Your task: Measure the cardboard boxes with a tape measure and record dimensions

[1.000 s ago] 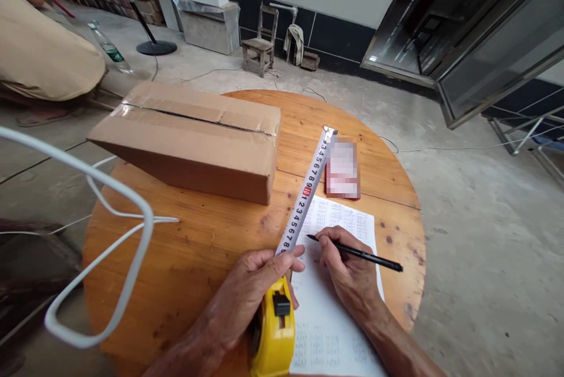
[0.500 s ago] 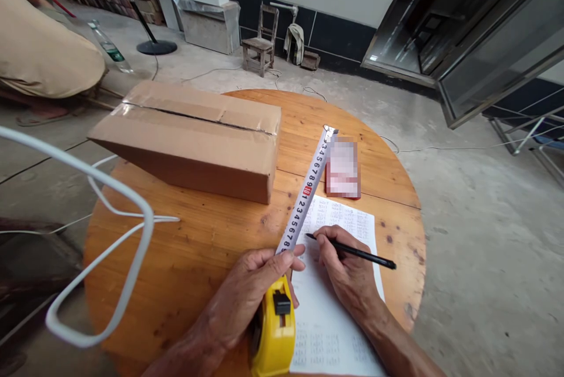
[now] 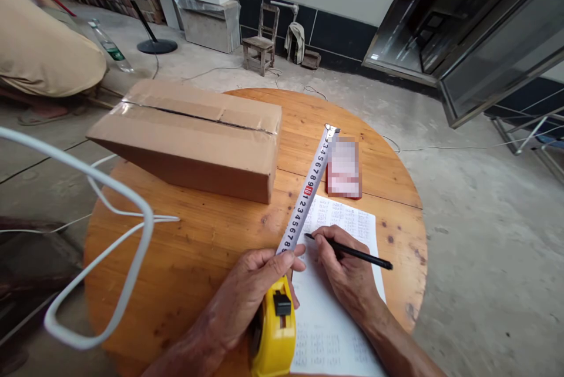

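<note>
My left hand (image 3: 251, 292) is closed around a yellow tape measure (image 3: 275, 336), thumb over the blade close to the case. Its white blade (image 3: 304, 195) is drawn out and slants up and away to the right, ending in a metal hook. Between the fingers of my right hand (image 3: 348, 265) is a black pen (image 3: 359, 252), its tip at a sheet of paper (image 3: 326, 306). Handwritten rows fill the upper and lower parts of the sheet. Beside the blade's far end lies a red-edged, blurred flat item (image 3: 343, 168).
A closed, taped cardboard box (image 3: 189, 136) stands at the left on the round wooden table (image 3: 220, 230). A bent white cable or tube (image 3: 145, 236) loops in front at the left. A person's clothed leg (image 3: 48, 42) and a water bottle (image 3: 110, 47) are beyond the box.
The pen's back end has shifted slightly left as my right hand moves a little over the paper. My left hand and the tape measure stay practically still.
</note>
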Demonstrator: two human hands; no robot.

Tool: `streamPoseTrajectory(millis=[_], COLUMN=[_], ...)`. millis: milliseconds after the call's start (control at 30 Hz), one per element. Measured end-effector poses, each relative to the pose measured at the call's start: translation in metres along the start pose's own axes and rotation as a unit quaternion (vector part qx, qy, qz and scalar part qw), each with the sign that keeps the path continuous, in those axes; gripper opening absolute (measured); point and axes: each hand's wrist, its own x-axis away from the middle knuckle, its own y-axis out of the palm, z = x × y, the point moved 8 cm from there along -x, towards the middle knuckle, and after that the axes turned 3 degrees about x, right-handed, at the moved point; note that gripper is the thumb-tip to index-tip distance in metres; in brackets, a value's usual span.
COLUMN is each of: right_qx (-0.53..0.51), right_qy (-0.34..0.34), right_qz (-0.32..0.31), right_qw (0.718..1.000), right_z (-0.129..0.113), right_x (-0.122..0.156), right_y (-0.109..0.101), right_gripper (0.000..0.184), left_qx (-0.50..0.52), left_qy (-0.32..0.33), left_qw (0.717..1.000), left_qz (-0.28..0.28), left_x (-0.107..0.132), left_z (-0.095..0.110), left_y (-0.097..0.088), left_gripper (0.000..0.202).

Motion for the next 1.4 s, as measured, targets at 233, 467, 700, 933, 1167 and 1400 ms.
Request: streamPoseTrajectory(millis=[233,467,700,933,1167,1400], right_qx=[-0.004,-0.009,-0.040,-0.047,-0.016,-0.005], right_qy=[0.003,0.000,0.032,0.034,0.033,0.030], right_qz=[0.011,0.007,0.017,0.035,0.031,0.030], right_qw=[1.000,1.000,0.999,0.998,0.999,0.999], right_z=[-0.0009,-0.0032,0.0041,0.0045,0.0042,0.0029], right_x=[0.0009,0.0010,0.0026,0.0044,0.0029,0.0026], right_y=[-0.0026,-0.0021,-0.0048,-0.0092,-0.0079,-0.0071], right_gripper=[0.014,0.015,0.014,0.015,0.016,0.016], left_qx=[-0.005,0.000,0.001,-0.002,-0.005,-0.011], left_qy=[0.001,0.003,-0.008,-0.020,-0.014,-0.017], left_qw=[1.000,1.000,1.000,1.000,1.000,1.000], left_qz=[-0.001,-0.004,0.001,0.007,0.004,0.005], left_x=[-0.0020,-0.0011,-0.0002,-0.0013,0.0008,-0.0005], left_z=[0.0011,0.0005,0.0001,-0.0010,-0.0011,0.0001], left_y=[0.0014,0.0009,0.0015,0.0018,0.0017,0.0007], left_gripper=[0.032,0.031,0.033,0.036,0.035,0.036])
